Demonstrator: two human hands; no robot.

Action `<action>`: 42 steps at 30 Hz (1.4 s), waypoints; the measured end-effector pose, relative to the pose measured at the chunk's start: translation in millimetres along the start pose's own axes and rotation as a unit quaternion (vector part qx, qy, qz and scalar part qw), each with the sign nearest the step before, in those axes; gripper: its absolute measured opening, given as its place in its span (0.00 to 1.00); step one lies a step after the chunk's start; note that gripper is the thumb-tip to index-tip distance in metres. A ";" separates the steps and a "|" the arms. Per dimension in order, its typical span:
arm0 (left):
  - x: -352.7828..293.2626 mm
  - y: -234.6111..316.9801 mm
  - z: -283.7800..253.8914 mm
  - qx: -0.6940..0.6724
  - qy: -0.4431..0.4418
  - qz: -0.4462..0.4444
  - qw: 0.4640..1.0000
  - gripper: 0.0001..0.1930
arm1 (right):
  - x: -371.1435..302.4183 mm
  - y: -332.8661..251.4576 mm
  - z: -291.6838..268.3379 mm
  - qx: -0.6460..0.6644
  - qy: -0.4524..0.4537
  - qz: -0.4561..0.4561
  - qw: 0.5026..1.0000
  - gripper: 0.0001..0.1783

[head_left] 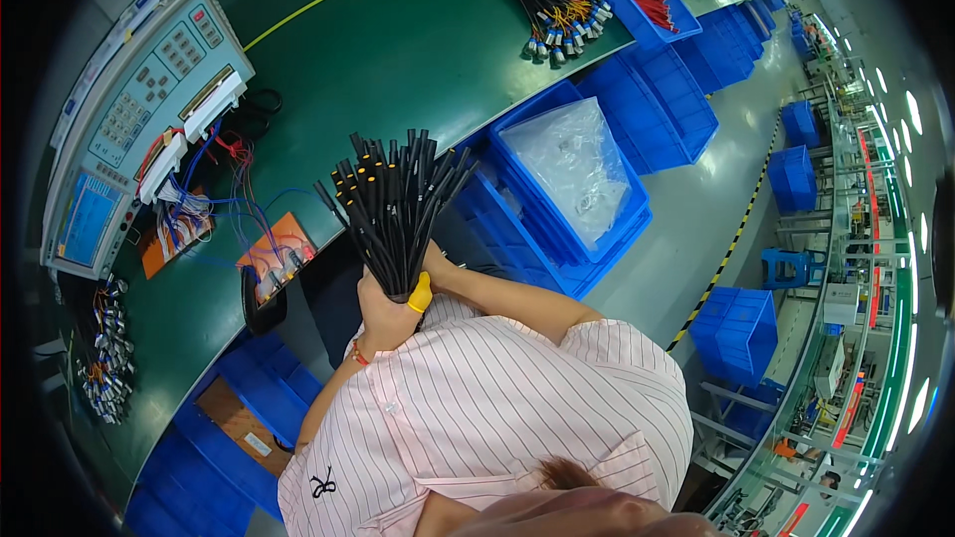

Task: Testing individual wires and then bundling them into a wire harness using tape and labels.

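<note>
A thick bundle of black cables (398,199) stands in front of my body, its upper ends fanned out. Several ends show yellow or orange tips. Wrapped round the lower part of the bundle is my left hand (386,316), closed on it, with a red bracelet at the wrist. A yellow covering (421,293), apparently on the thumb, shows at the hand's right side. My right hand (436,265) presses against the bundle from the right, closed about it, its fingers mostly hidden behind the cables. The bundle's lower ends are hidden.
A tester with a screen and keypad (149,89) stands left on the green table (328,60), wired to an orange board (277,254). Connector cables (567,20) lie at the far edge, others (104,358) at left. Blue bins (637,104) line the right; one holds clear plastic bags (572,169).
</note>
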State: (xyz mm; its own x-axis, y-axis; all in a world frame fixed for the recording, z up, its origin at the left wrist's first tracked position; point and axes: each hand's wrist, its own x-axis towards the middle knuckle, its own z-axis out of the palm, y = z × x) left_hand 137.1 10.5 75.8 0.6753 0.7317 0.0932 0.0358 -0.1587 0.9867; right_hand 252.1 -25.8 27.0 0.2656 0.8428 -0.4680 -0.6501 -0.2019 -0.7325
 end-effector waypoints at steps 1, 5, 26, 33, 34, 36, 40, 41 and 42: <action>-3.3 -7.3 -1.0 0.008 0.002 0.007 1.000 0.18 | 0.1 -2.3 1.6 0.025 0.022 0.013 0.999 0.19; -7.6 -19.5 -0.6 -0.026 0.017 -0.027 0.999 0.17 | 2.8 -7.4 -4.7 0.082 0.067 0.064 0.992 0.28; 0.1 2.8 -16.5 -0.225 0.044 -0.045 0.972 0.09 | -5.1 -37.7 -7.7 0.032 0.068 0.035 0.997 0.37; -2.4 -3.5 -12.9 -0.244 0.020 -0.079 0.966 0.09 | 5.2 -24.1 -14.4 -0.081 0.117 0.033 0.989 0.35; -0.9 -8.0 -11.2 -0.228 0.006 -0.082 0.970 0.09 | 11.2 -16.4 -18.6 -0.224 0.109 -0.080 0.965 0.33; -0.8 0.7 -2.3 -0.234 0.021 -0.125 0.964 0.08 | 20.3 3.5 -18.5 -0.269 0.103 -0.134 0.948 0.28; -6.0 -17.6 11.3 -0.196 0.072 -0.112 0.971 0.15 | 32.4 37.2 -9.1 -0.158 0.072 -0.122 0.977 0.18; -0.4 -14.9 10.0 -0.214 0.069 -0.134 0.965 0.15 | 34.5 37.3 -9.4 -0.168 0.050 -0.146 0.974 0.16; 1.4 -7.2 4.2 -0.213 0.043 -0.173 0.961 0.14 | 35.6 36.3 -7.4 -0.175 0.023 -0.169 0.970 0.15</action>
State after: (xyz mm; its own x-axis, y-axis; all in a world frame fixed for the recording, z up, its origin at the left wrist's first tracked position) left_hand 140.9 9.9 68.3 0.6123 0.7472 -0.2583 -0.0693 0.3762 0.9239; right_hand 243.2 -6.9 -19.9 0.4581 0.8689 -0.1874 -0.2414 -0.0813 -0.9670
